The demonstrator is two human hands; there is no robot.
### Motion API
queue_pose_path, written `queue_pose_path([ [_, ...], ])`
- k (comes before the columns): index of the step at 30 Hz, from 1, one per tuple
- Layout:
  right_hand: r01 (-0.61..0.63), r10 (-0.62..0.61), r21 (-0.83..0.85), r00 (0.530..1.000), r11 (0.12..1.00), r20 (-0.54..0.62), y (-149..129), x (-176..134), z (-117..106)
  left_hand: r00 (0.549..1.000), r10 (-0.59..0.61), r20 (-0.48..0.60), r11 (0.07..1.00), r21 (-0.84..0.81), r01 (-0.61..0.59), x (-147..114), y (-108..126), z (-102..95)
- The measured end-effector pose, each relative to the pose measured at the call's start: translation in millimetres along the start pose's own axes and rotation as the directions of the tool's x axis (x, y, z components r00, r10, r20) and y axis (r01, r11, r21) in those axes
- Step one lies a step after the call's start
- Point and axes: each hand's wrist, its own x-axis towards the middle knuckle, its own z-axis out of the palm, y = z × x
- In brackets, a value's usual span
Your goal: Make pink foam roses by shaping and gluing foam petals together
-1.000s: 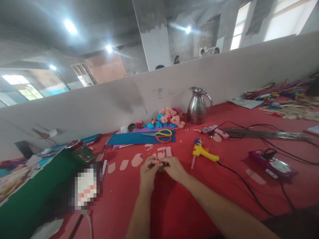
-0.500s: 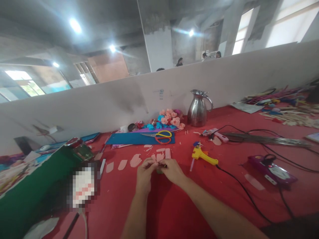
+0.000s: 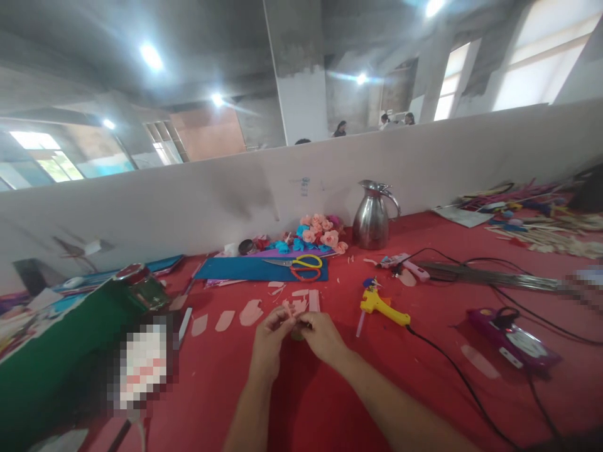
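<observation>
My left hand [image 3: 270,342] and my right hand [image 3: 323,337] meet over the red table, fingertips pinched together. Between them is a small pink paper petal [image 3: 291,309], mostly hidden by the fingers, and a bit of green shows just below. Loose pink petals [image 3: 225,321] lie in a row to the left of my left hand. Past the fingertips are pink paper strips [image 3: 314,300] and scraps. A yellow glue gun [image 3: 386,307] rests to the right of my right hand.
Yellow-and-red handled scissors [image 3: 306,262] lie on blue sheets [image 3: 226,269]. Behind are pink and blue paper flowers [image 3: 325,232] and a steel jug [image 3: 371,220]. A purple power strip [image 3: 513,339], cables and wires [image 3: 494,274] spread right; a green box [image 3: 56,358] stands left.
My view has tilted and shifted slightly, so the table items sit a little lower and further left. Both hands stay together at the pink petal, with the fingers slightly rearranged.
</observation>
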Motion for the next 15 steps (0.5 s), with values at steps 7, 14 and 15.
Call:
queue_pose_path([
  [7,-0.003,0.003,0.012,1.000,1.000,0.023,4.7,0.3,1.4,0.998,0.032,-0.055,0.999,-0.034,-0.034,2.5,-1.6,-1.3],
  [14,0.004,-0.004,0.034,1.000,0.999,0.010,2.7,-0.5,1.0,0.998,-0.045,-0.032,0.995,-0.088,0.042,1.4,-4.2,-2.2],
  [15,0.010,-0.010,0.037,1.000,0.999,0.004,1.9,-0.5,0.5,0.998,-0.057,-0.024,0.995,-0.088,0.055,1.6,-5.3,-2.5],
])
